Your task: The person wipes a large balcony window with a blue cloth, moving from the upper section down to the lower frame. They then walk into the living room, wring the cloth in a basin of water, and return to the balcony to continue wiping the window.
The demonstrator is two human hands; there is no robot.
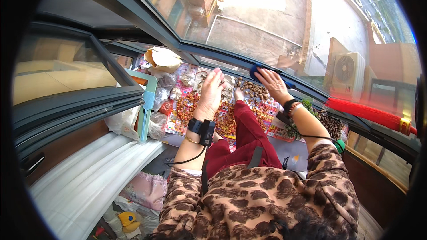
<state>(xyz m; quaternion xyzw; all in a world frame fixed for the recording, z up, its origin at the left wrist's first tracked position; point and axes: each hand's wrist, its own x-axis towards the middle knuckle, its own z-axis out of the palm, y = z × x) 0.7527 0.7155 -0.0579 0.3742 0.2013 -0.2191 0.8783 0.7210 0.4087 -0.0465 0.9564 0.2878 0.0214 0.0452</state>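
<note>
My left hand (212, 92) is raised below the window, its fingers stretched out and holding nothing. A dark watch-like device and a small black box sit on that wrist. My right hand (273, 84) presses a dark blue cloth (255, 73) against the lower window frame (231, 66). The cloth shows past the fingertips and again beside the wrist; the rest is hidden under the palm. Beneath my hands, orange-red dried pieces (187, 109) and round brown pieces (253, 90) are spread on printed sheets. One bare foot rests among them.
An opened window sash (80, 102) juts in from the left, beside a light teal frame (148, 106) and plastic bags (156, 125). A red fluffy duster (364, 112) lies across the right. Green plants (308, 105) stand below my right forearm; a white curtain (98, 169) hangs lower left.
</note>
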